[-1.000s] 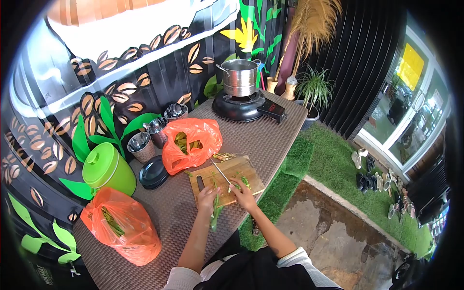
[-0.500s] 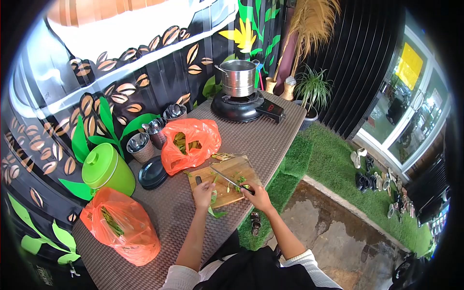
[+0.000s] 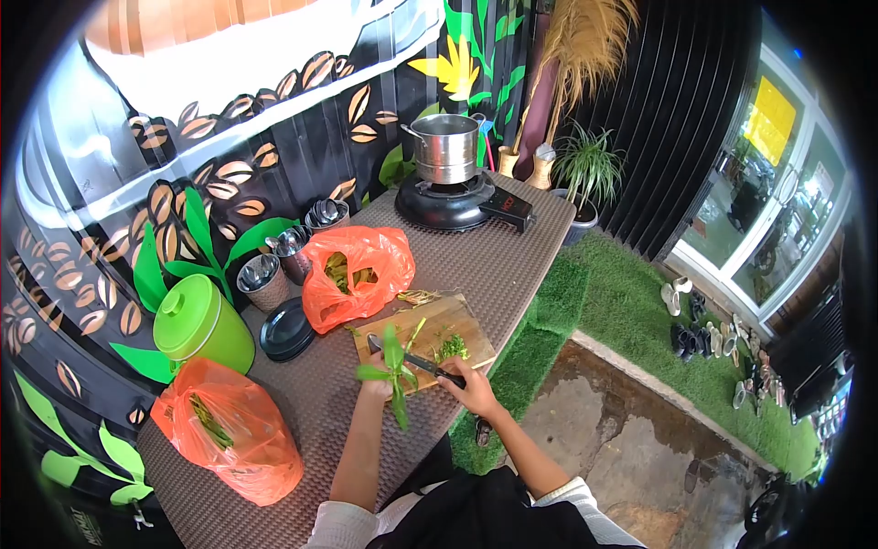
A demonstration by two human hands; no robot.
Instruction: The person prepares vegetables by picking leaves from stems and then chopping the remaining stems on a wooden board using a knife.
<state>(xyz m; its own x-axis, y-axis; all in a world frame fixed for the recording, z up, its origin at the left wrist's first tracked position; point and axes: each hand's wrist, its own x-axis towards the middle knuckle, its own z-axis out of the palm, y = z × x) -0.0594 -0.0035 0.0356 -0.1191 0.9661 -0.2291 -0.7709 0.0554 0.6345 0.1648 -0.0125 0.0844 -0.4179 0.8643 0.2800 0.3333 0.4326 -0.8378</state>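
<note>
Two closed hands: your left hand (image 3: 373, 391) has lifted the leafy stalk (image 3: 393, 366) clear; your right hand (image 3: 473, 392) grips the knife (image 3: 416, 360).

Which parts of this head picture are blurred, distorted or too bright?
Head view: the fisheye lens bends the table edge and leaves black corners; the leafy stems in the left hand look smeared, while the knife in the right hand is fairly sharp; the glass door on the right is brightest; daylight is soft, without hard shadows.
</note>
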